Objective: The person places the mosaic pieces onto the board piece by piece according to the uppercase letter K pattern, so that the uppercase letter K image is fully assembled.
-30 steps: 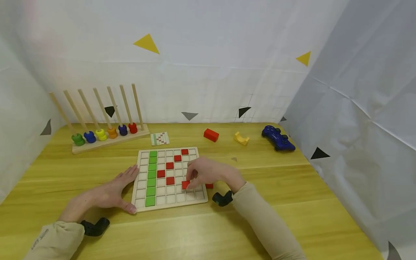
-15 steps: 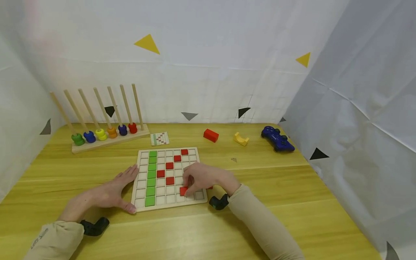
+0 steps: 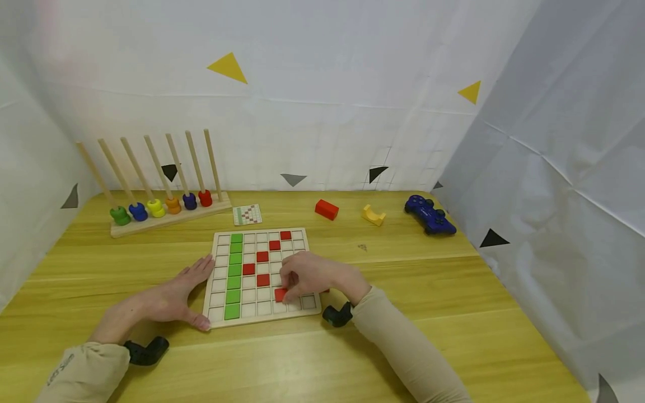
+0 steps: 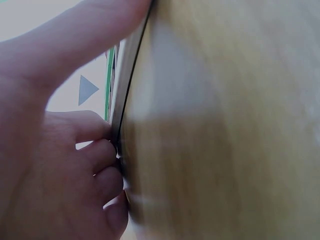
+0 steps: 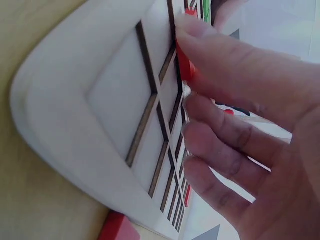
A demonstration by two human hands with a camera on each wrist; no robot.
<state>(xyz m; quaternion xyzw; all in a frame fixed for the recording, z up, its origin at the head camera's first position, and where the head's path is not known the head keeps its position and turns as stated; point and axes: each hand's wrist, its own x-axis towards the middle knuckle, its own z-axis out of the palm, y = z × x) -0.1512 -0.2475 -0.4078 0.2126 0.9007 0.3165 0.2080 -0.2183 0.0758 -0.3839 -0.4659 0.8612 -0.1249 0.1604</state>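
Note:
A light wooden grid board [image 3: 252, 323] lies on the table, with a column of green tiles [image 3: 234, 270] and several red tiles [image 3: 262, 280] set in its squares. My right hand [image 3: 314, 274] pinches a red tile [image 3: 280, 295] between thumb and fingers, low over the near right part of the grid. In the right wrist view that red tile [image 5: 185, 62] shows under the thumb, right at the grid lines. My left hand [image 3: 173, 296] rests at the board's left edge, thumb at the near corner and fingers stretched along the side.
Behind the board lies a small pattern card [image 3: 247, 215]. A wooden peg stand [image 3: 171, 215] with coloured beads stands back left. A red block [image 3: 327, 210], a yellow curved block [image 3: 373, 215] and a blue game controller [image 3: 430, 215] sit toward the back right. Another red piece [image 5: 119, 227] lies beside the board.
My right hand has moved toward the near side of the board and slightly left, carrying the red tile. The left hand stays at the board's edge.

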